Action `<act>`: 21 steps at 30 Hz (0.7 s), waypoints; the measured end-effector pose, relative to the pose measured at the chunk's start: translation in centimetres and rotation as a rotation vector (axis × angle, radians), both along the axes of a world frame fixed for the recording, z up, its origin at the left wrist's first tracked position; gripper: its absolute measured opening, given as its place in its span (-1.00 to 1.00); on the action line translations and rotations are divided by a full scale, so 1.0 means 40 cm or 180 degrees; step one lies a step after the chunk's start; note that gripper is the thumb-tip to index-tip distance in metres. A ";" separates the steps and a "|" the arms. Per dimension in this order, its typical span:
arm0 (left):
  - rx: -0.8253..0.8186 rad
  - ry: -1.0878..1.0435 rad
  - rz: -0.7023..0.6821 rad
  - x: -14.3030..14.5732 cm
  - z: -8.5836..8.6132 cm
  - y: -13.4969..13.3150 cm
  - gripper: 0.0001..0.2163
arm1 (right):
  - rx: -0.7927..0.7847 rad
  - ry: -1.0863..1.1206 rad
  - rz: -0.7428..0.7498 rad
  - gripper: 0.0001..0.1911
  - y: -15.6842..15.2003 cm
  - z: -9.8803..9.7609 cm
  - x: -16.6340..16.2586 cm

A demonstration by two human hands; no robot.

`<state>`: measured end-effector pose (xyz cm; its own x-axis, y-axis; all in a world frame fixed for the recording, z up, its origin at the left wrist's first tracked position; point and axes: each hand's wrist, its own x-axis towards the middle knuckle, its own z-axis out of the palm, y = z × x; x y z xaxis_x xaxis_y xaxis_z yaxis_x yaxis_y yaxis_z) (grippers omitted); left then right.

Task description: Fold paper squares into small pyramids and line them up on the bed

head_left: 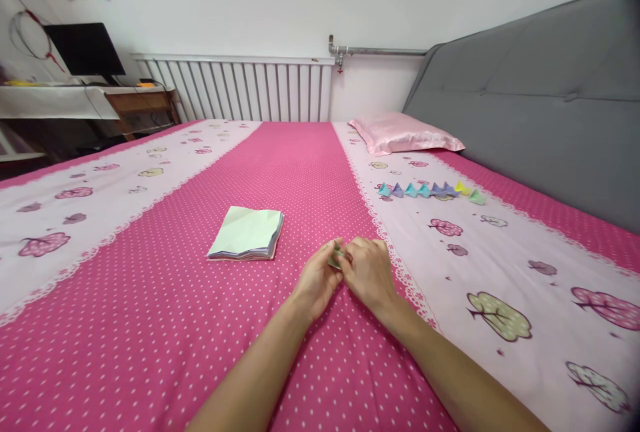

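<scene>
Both of my hands meet over the pink dotted bed sheet (165,325) and pinch one small folded piece of green paper (336,257) between their fingertips. My left hand (317,280) holds its left side, fingers closed. My right hand (369,272) presses on it from the right, fingers curled. Most of the paper is hidden by the fingers. A stack of square paper sheets (247,234), pale green on top, lies on the sheet just left of and beyond my hands.
A row of several small folded paper shapes (430,191) in teal, purple, yellow and green lies on the pale strip at right. A pink satin pillow (403,133) rests by the grey headboard (540,105). A radiator (240,89) and a desk (100,102) stand beyond the bed.
</scene>
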<state>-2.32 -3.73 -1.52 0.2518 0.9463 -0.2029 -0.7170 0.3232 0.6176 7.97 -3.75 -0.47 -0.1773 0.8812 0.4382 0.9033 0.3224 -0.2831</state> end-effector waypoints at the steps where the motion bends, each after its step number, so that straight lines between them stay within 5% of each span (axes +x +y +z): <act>1: -0.0025 -0.0043 0.0014 -0.001 0.001 0.001 -0.82 | 0.0031 0.0006 0.0026 -0.80 -0.001 0.001 0.000; 10: -0.0119 -0.0444 -0.0186 -0.054 0.014 0.025 -0.74 | 0.0552 0.0552 0.0444 -0.78 -0.012 0.008 -0.003; 21: -0.0119 -0.0419 -0.0316 -0.085 0.013 0.033 -0.66 | 0.0462 0.0557 0.0778 -0.91 -0.011 0.003 -0.006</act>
